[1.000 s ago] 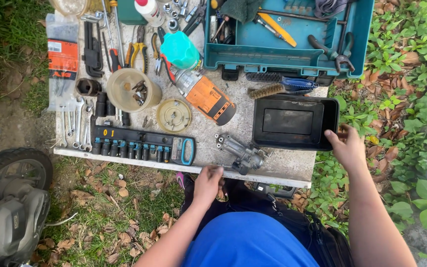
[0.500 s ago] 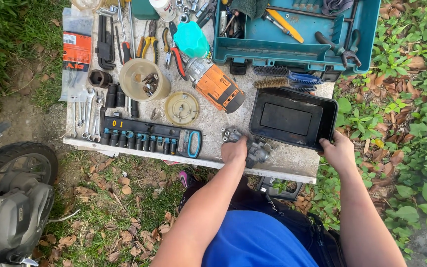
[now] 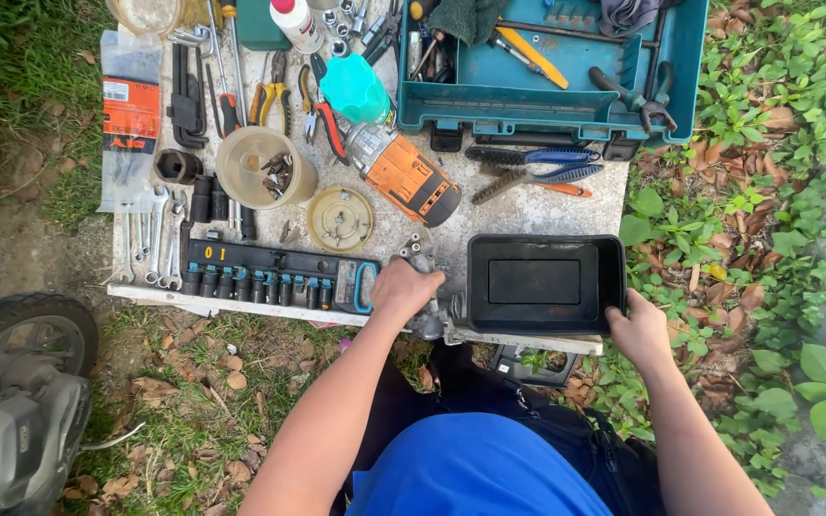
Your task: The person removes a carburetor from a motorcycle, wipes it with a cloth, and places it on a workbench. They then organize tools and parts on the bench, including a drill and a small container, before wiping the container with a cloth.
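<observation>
My left hand (image 3: pixel 403 290) is closed over a grey metal engine part, a carburettor (image 3: pixel 429 318), which lies near the front edge of the concrete slab (image 3: pixel 528 210). Only bits of the part show around my fingers. My right hand (image 3: pixel 639 330) grips the near right corner of a black rectangular plastic tray (image 3: pixel 544 283) that sits on the slab just right of the part. The tray's inside looks bare.
A socket set rail (image 3: pixel 270 277), spanners (image 3: pixel 150 239), a round tub of small parts (image 3: pixel 265 167) with its lid (image 3: pixel 339 219), an orange power tool (image 3: pixel 403 172), wire brushes (image 3: pixel 528 167), pliers and a teal toolbox (image 3: pixel 547 62) crowd the slab. A motorcycle wheel (image 3: pixel 11 401) stands at lower left.
My left hand rose from the slab's front edge onto the metal part and closed on it. My right hand slid down to the tray's near right corner.
</observation>
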